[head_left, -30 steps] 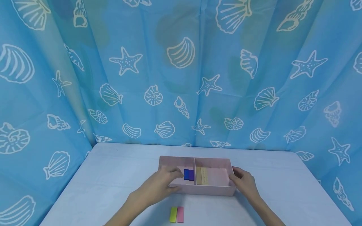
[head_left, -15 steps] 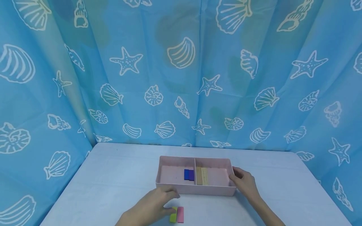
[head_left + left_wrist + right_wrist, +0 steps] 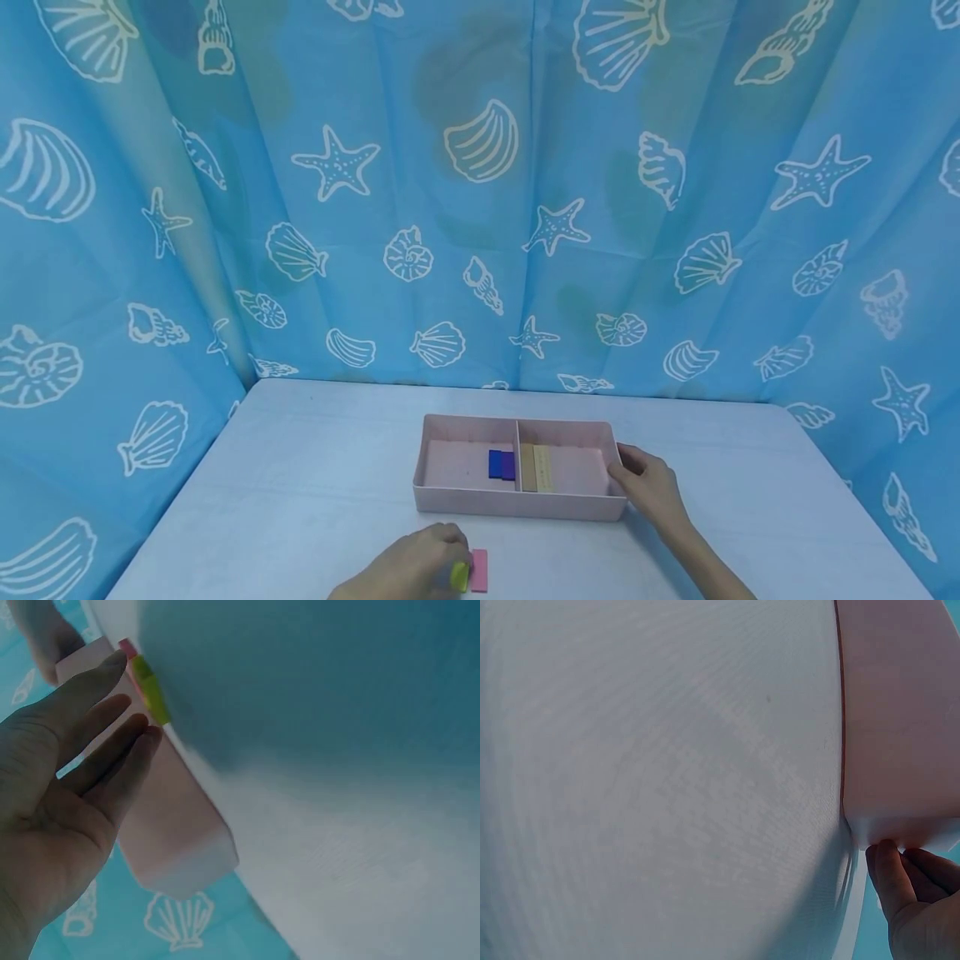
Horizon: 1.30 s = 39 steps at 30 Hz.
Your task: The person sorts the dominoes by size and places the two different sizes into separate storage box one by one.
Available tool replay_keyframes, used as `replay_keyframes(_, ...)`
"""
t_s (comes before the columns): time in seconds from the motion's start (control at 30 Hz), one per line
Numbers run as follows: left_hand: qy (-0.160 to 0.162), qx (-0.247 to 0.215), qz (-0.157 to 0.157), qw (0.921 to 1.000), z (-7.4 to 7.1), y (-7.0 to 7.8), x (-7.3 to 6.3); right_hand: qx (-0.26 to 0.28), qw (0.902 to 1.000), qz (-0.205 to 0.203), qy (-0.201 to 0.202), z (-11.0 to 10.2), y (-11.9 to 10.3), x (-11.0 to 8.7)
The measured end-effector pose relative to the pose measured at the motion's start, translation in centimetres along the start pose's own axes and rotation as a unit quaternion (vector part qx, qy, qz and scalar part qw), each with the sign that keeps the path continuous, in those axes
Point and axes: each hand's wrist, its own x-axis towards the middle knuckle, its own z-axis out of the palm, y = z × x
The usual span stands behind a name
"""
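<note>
A pink two-compartment box [image 3: 465,502] sits on the white table. My right hand [image 3: 651,485] holds its right end, fingertips at the end wall [image 3: 909,832] in the right wrist view. In front of the box, my left hand [image 3: 420,560] hovers over a yellow-green strip [image 3: 459,577], partly covering it. In the left wrist view the left hand [image 3: 71,787] has thumb and fingers apart, fingertips right by the yellow-green strip [image 3: 152,694]. A pink strip [image 3: 480,571] lies just right of the yellow-green one.
Inside the left compartment, a blue block [image 3: 495,464] and a purple block [image 3: 508,466] stand by the divider [image 3: 517,454]. The right compartment has a tan strip [image 3: 528,468] and a cream strip [image 3: 543,468] side by side. A blue seashell curtain [image 3: 450,208] hangs behind the table [image 3: 337,450].
My left hand has left the box's left compartment and come down toward the front, over the yellow-green strip. My right hand and the box stay where they were.
</note>
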Motion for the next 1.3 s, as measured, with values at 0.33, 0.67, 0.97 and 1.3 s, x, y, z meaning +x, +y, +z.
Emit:
replay_keyframes(0.33,0.004,0.043,0.038,0.9984,0.5,-0.6,0.4,0.000,1.0000,0.002,0.000,0.1,0.2,0.1)
replay_keyframes(0.67,0.021,0.044,0.009,0.9988,1.1,-0.6,0.8,0.000,0.9999,-0.008,0.006,0.1,0.1,0.0)
replay_keyframes(0.97,0.017,0.021,0.003,0.9996,0.9,-0.9,0.8,0.003,0.9999,-0.013,0.010,-0.1,-0.2,-0.1)
replay_keyframes(1.3,0.019,0.021,0.020,0.9994,0.9,-1.1,0.7,0.006,0.9999,-0.008,0.005,0.0,0.1,-0.1)
